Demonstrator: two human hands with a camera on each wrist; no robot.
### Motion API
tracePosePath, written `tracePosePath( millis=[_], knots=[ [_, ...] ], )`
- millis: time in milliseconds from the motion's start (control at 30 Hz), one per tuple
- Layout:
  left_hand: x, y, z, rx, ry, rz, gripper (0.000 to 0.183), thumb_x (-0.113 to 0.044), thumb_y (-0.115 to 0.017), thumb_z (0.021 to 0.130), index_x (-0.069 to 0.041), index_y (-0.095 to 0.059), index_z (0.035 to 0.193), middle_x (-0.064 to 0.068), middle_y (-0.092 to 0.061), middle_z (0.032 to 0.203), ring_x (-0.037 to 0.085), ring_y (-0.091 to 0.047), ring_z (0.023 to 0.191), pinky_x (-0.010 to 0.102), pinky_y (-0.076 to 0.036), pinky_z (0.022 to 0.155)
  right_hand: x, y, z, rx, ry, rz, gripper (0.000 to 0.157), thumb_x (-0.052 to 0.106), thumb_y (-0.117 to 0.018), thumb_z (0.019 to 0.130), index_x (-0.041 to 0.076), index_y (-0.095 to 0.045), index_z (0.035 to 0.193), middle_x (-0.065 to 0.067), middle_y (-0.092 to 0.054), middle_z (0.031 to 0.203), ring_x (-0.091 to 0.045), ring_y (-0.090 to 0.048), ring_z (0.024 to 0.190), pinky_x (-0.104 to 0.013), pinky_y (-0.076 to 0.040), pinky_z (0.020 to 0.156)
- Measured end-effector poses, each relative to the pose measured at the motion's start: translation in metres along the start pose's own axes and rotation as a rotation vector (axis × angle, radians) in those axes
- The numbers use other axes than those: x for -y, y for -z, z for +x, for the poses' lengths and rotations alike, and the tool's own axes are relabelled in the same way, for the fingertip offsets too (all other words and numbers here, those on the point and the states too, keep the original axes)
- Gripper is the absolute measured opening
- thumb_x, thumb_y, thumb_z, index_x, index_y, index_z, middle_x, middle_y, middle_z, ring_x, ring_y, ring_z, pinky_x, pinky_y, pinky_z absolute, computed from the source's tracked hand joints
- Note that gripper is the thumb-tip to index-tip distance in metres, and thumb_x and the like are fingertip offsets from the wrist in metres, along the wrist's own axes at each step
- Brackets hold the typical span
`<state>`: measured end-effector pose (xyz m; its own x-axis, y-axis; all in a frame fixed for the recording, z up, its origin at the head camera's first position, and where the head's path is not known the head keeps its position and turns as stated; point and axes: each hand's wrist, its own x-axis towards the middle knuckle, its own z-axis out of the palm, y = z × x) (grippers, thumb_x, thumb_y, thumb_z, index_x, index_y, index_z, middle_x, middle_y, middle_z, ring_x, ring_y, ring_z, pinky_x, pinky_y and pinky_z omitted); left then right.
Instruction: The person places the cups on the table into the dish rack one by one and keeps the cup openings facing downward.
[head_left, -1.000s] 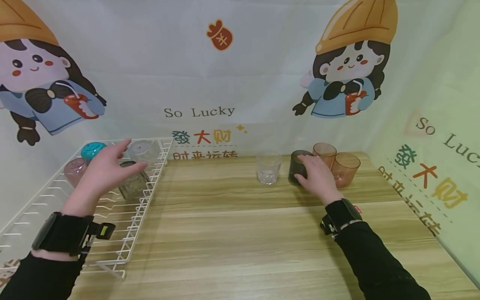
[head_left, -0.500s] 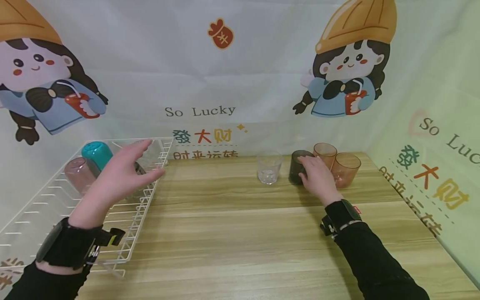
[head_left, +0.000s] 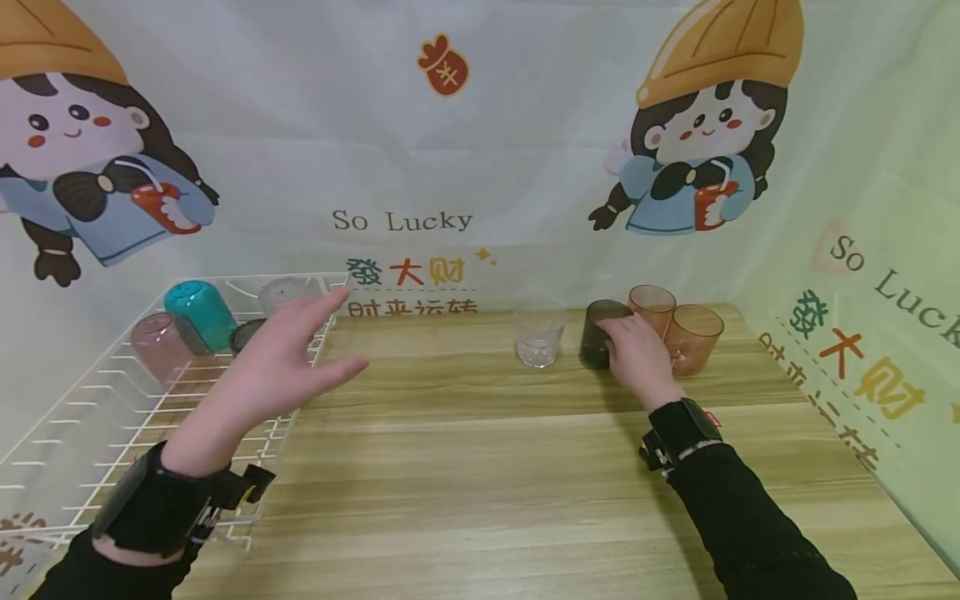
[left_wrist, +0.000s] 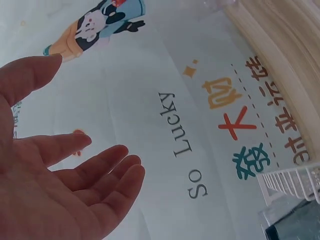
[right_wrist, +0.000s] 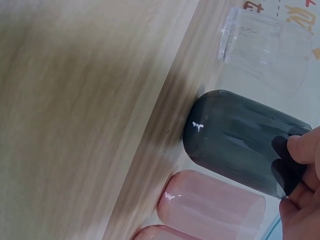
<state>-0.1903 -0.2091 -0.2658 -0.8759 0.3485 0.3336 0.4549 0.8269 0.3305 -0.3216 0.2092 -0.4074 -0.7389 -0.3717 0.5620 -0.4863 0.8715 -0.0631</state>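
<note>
Smoky grey and see-through, the cup [head_left: 594, 346] in use stands upright on the desk [head_left: 465, 467], and the right hand [head_left: 643, 358] pinches it near the mouth; the right wrist view shows darkened fingertips through its wall, though whether they sit inside the mouth or behind the wall is hard to tell. That high hold on what looks like a slick, smooth side is the first weak point: if the fingers slid, the cup could tip or drop. Neighbours add to the risk. One amber cup [head_left: 696, 342] stands to the right, a second amber cup [head_left: 649, 302] just behind, both partly hidden by the hand, so a sideways or careless lift might knock one over. The clear glass [head_left: 538, 337] to the left is faint against the pale cloth, and a low swing that way could clip it. Meanwhile the left hand [head_left: 270, 358] is empty, thumb spread from the fingers, over the right edge of the white wire rack [head_left: 240, 277]. A dropped wrist there could catch the wires and jar the teal cup [head_left: 201, 312] and pink cup [head_left: 160, 346] leaning inside, which would probably roll easily.
</note>
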Motion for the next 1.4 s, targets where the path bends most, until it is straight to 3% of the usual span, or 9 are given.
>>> tracePosePath(
  millis=[167,367,733,1100,1400],
  knots=[
    [-0.007,-0.005,0.003,0.007,-0.044,-0.013,0.083,-0.04,-0.067,0.082,-0.003,-0.03,0.146,0.021,-0.039,0.139,0.039,-0.033,0.125,0.057,-0.03,0.099,0.001,0.004,-0.001,0.019,-0.042,0.005,0.024,-0.002,-0.062,0.082,-0.004,-0.064,0.106,-0.018,-0.064,0.099,-0.032,-0.056,0.097,-0.04,-0.036,0.1],
    [-0.013,-0.014,0.007,0.037,-0.061,-0.02,0.083,-0.038,-0.067,0.082,-0.003,-0.028,0.146,0.02,-0.038,0.14,0.038,-0.031,0.127,0.055,-0.028,0.102,0.002,0.007,-0.004,0.021,-0.091,0.021,0.022,-0.001,-0.063,0.082,-0.003,-0.065,0.104,-0.018,-0.064,0.097,-0.034,-0.055,0.094,-0.044,-0.045,0.086],
    [-0.027,-0.026,0.015,0.072,-0.072,-0.028,0.083,-0.037,-0.069,0.08,-0.005,-0.031,0.146,0.017,-0.039,0.14,0.033,-0.035,0.126,0.051,-0.03,0.102,0.004,0.016,-0.011,-0.062,-0.067,0.045,0.024,-0.002,-0.064,0.081,-0.002,-0.066,0.105,-0.017,-0.065,0.094,-0.034,-0.056,0.09,-0.045,-0.046,0.079],
    [-0.033,-0.038,0.022,0.042,-0.127,-0.023,0.083,-0.04,-0.069,0.08,-0.007,-0.031,0.146,0.016,-0.04,0.141,0.035,-0.033,0.127,0.054,-0.026,0.104,0.016,0.037,-0.02,-0.134,-0.022,0.09,0.024,-0.005,-0.064,0.08,-0.002,-0.065,0.104,-0.017,-0.065,0.094,-0.035,-0.055,0.093,-0.047,-0.045,0.085],
    [-0.042,-0.041,0.021,0.069,-0.083,-0.041,0.086,-0.045,-0.068,0.079,-0.01,-0.029,0.147,0.012,-0.035,0.144,0.033,-0.027,0.131,0.053,-0.022,0.106,0.033,0.052,-0.017,-0.267,0.09,0.146,0.023,-0.009,-0.065,0.077,-0.004,-0.064,0.099,-0.016,-0.065,0.089,-0.033,-0.056,0.09,-0.04,-0.035,0.101]
  ],
)
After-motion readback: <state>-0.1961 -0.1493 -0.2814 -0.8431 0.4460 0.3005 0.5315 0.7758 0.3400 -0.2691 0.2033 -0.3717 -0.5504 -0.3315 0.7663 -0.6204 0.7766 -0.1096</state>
